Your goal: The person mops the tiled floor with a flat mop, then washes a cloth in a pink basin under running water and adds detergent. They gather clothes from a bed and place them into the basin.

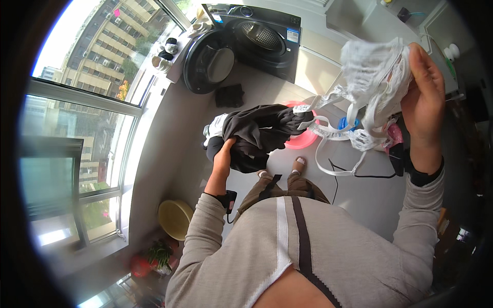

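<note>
My left hand [223,156] grips a bundle of dark clothes [256,129] with some white cloth [215,126] and a black piece at its left side. My right hand [425,92] is raised at the right and holds a white openwork garment [375,73] with straps. Its straps hang down in loops, and some reach across to the right end of the dark bundle. Behind the bundle, a pink basin [302,140] stands on the floor, partly hidden. A blue object [348,124] shows behind the straps.
A front-loading washing machine [262,40] stands ahead with its round door [210,61] swung wide. A dark cloth [230,95] lies on the floor before it. Socks and shoes [161,63] rest on the window ledge. A yellow basin [175,219] and a potted plant [160,254] are at the lower left.
</note>
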`<state>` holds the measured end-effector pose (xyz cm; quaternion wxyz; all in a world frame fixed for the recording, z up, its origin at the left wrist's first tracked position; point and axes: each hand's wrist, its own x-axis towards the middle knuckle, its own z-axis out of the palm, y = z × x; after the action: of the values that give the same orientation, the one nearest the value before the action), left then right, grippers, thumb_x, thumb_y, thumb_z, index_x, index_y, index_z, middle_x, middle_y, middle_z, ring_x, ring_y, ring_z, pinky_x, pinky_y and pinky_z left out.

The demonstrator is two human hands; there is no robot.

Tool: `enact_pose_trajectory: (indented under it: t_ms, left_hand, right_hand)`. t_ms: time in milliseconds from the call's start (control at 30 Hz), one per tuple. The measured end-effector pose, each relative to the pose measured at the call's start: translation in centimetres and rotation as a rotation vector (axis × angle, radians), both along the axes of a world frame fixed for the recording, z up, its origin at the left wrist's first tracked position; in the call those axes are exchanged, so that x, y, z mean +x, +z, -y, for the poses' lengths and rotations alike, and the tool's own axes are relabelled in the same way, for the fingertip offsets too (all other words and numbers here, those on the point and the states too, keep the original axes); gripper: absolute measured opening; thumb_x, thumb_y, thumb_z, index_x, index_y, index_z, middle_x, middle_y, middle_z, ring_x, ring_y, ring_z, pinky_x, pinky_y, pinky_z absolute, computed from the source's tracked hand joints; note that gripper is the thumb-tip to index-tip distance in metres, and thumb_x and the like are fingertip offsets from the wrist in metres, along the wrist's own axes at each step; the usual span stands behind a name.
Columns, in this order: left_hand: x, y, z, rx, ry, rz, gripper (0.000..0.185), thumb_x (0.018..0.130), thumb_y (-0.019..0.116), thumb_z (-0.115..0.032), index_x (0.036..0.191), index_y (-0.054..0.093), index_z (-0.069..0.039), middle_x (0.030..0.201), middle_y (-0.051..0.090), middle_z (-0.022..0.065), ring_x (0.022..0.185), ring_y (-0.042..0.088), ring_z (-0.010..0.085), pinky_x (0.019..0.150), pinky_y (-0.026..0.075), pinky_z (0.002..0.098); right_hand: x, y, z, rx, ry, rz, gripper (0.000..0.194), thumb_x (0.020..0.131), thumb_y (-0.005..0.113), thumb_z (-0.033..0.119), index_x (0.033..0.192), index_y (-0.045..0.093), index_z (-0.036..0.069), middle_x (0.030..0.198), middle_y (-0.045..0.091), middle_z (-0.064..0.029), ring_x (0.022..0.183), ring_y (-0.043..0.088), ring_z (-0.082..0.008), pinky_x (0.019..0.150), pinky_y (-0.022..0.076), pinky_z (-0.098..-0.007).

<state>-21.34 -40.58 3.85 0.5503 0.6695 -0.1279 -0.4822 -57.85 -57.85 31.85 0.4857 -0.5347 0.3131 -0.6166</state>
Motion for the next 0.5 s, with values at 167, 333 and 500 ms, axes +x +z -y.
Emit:
enact_pose_trajectory:
  t_ms: [167,333,500]
  left_hand:
    - [0.7,0.9,0.2,0.023,0.025,-0.132,0.048,0.082,0.068,-0.026,0.118,0.059,0.004,0.114,0.061,0.0089,0.102,0.058,0.0175,0.091,0.043,0.0271]
    - [3.0,2.9,0.5,-0.179,0.013,-0.219,0.038,0.086,0.061,-0.019,0.116,0.059,0.004,0.11,0.062,0.0084,0.1,0.058,0.0173,0.09,0.045,0.0283]
    - [4.6,5.4,-0.1,-0.24,0.012,-0.286,0.035,0.086,0.056,-0.015,0.117,0.058,0.003,0.11,0.063,0.0095,0.1,0.06,0.0198,0.09,0.046,0.0302]
  right_hand:
    - [-1.1,-3.7,3.5,0.043,0.06,-0.174,0.027,0.094,0.059,0.025,0.077,0.061,0.005,0.067,0.054,0.0053,0.062,0.051,-0.0058,0.056,0.039,-0.0226]
    - [2.6,-13.8,4.3,0.041,0.213,-1.087,0.019,0.086,0.063,0.019,0.083,0.055,0.002,0.069,0.056,-0.0087,0.067,0.058,-0.019,0.063,0.0451,-0.032]
    - [8.8,-29.7,1.8,0.024,0.415,-1.166,0.05,0.08,0.067,0.035,0.118,0.053,0.006,0.111,0.062,-0.0221,0.101,0.061,-0.037,0.085,0.048,-0.0433]
